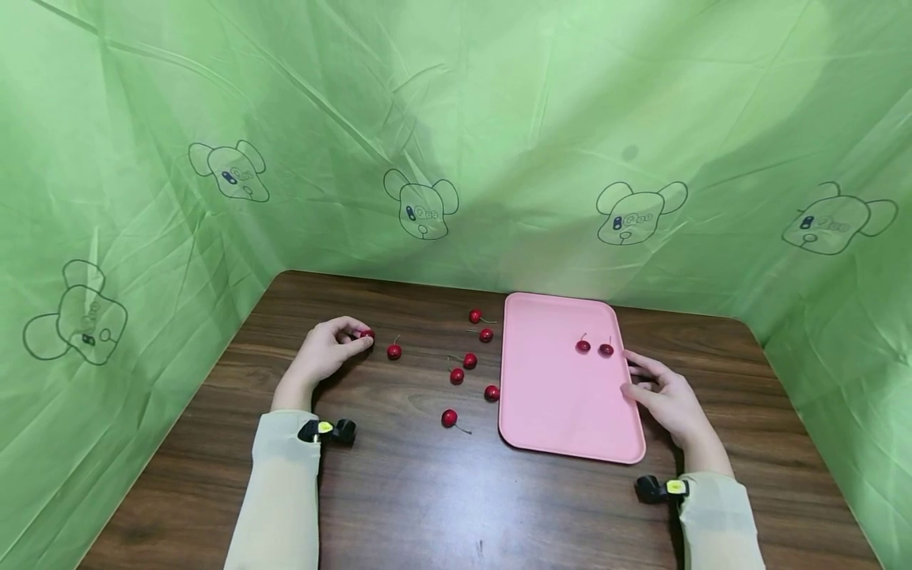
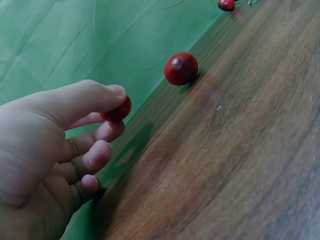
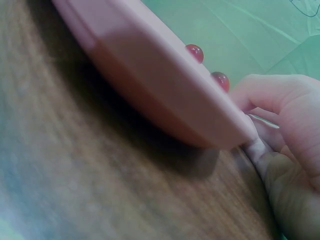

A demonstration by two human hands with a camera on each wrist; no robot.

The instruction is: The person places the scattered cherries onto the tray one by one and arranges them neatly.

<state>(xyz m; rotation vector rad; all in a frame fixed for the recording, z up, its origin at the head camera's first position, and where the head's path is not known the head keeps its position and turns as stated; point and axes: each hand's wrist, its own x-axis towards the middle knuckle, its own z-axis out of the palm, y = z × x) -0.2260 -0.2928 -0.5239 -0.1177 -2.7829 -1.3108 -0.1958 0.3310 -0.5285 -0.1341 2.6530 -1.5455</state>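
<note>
My left hand [image 1: 326,351] pinches a red cherry [image 2: 121,110] between thumb and fingertips, close over the wooden table at the left. Just to the right of that hand lies another cherry [image 1: 394,351], its stem pointing up. At the right, my right hand [image 1: 670,402] grips the right rim of a pink rectangular tray [image 1: 552,412], with the thumb on the rim. Two cherries with stems, one on the left [image 1: 583,347] and one on the right [image 1: 606,350], sit on the tray near that hand. The tray's side wall fills much of the right wrist view.
Several loose cherries, among them a front one [image 1: 449,418] and a back one [image 1: 475,316], lie scattered left of the tray. A green cloth [image 1: 499,142] with bear-head outlines rises behind and beside the dark wooden table [image 1: 399,499].
</note>
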